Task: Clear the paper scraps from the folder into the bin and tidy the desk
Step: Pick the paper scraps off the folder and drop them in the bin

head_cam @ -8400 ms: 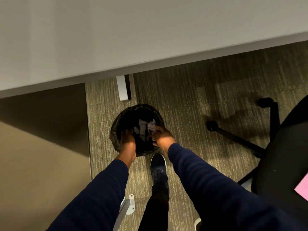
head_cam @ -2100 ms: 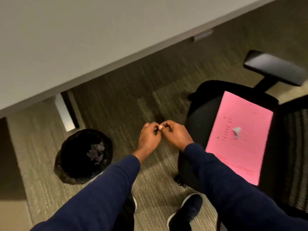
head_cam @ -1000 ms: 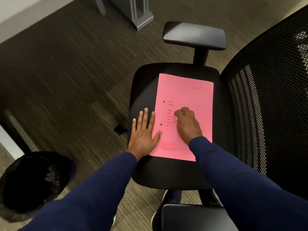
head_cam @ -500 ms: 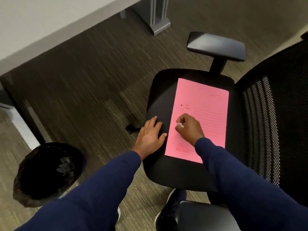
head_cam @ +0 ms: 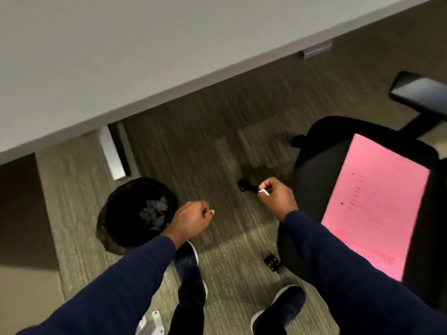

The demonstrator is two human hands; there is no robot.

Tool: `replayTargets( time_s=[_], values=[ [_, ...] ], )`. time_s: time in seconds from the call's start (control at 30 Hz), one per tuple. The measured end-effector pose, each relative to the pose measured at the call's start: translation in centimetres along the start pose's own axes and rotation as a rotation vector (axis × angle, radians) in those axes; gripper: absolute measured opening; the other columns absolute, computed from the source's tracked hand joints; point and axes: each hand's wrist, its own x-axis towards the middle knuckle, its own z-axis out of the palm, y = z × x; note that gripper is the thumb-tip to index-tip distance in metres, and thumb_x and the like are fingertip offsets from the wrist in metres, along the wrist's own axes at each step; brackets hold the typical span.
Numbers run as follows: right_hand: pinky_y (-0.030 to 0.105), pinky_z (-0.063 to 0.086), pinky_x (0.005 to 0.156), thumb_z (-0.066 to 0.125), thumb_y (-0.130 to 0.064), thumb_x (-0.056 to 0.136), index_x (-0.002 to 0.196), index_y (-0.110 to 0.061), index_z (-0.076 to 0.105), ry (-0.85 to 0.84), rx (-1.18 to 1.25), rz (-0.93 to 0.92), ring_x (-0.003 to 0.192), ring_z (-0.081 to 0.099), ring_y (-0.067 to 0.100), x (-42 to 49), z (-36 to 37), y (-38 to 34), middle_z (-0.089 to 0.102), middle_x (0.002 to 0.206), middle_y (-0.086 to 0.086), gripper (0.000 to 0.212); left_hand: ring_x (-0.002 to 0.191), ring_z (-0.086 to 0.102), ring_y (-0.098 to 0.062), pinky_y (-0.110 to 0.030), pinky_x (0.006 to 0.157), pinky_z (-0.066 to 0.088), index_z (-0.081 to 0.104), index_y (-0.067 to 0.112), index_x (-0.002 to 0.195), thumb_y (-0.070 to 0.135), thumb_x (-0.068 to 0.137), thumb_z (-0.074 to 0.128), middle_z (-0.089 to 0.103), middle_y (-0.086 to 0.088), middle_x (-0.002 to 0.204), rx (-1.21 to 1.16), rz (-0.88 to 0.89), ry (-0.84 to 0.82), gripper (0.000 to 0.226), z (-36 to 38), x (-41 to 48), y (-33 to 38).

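Observation:
A black bin [head_cam: 121,213] lined with a dark bag stands on the carpet at lower left, with pale paper scraps [head_cam: 153,212] lying inside. My left hand [head_cam: 191,221] is a closed fist just right of the bin's rim, and nothing shows in it. My right hand [head_cam: 277,198] hovers over the carpet between bin and chair, pinching a small white paper scrap [head_cam: 263,191] in its fingertips. The pink folder [head_cam: 375,209] lies flat on the black chair seat [head_cam: 312,153] at right, and no scraps show on it.
The grey desk top [head_cam: 145,56] fills the upper frame, its metal leg [head_cam: 112,153] just behind the bin. The chair's armrest [head_cam: 420,93] and caster legs [head_cam: 245,186] stick out at right. My two shoes [head_cam: 278,308] stand on the carpet below.
My right hand has lifted off the folder with a white scrap and moved left toward the bin. My left hand left the chair seat and closed into a fist. The view swung back left.

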Motion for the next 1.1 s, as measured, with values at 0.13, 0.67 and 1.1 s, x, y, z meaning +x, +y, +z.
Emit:
replayTargets(
  time_s=[0.13,0.67,1.1],
  values=[
    [0.037,0.052,0.079,0.064,-0.016,0.089,0.100,-0.012,0.067,-0.117,-0.038,-0.034,0.088,0.066,0.025,0.0,6.8,-4.7,0.070,0.095,0.008,0.011,0.074,0.061,-0.026,-0.032,0.060,0.034,0.050,0.017,0.067,0.044,0.097,0.052,0.056,0.002,0.065,-0.037,-0.143,0.017,0.040,-2.4,-1.7,-6.7],
    [0.030,0.042,0.090,0.057,-0.033,0.094,0.122,-0.013,0.058,-0.511,-0.284,-0.242,0.115,0.059,0.032,-1.5,30.6,-15.3,0.061,0.126,0.012,0.035,0.117,0.062,-0.029,-0.029,0.091,0.045,0.067,0.021,0.128,0.035,0.100,0.051,0.067,-0.008,0.129,-0.190,-0.389,0.104,0.034,-5.1,-6.3,-21.9],
    [0.036,0.038,0.112,0.064,-0.034,0.087,0.153,-0.028,0.031,-0.609,-0.335,-0.235,0.140,0.043,0.028,-1.1,31.1,-13.8,0.044,0.153,0.005,0.074,0.111,0.065,-0.024,-0.024,0.087,0.042,0.069,0.021,0.122,0.037,0.100,0.050,0.070,-0.004,0.121,-0.217,-0.394,0.079,0.032,-5.3,-6.1,-22.0]
  ],
)
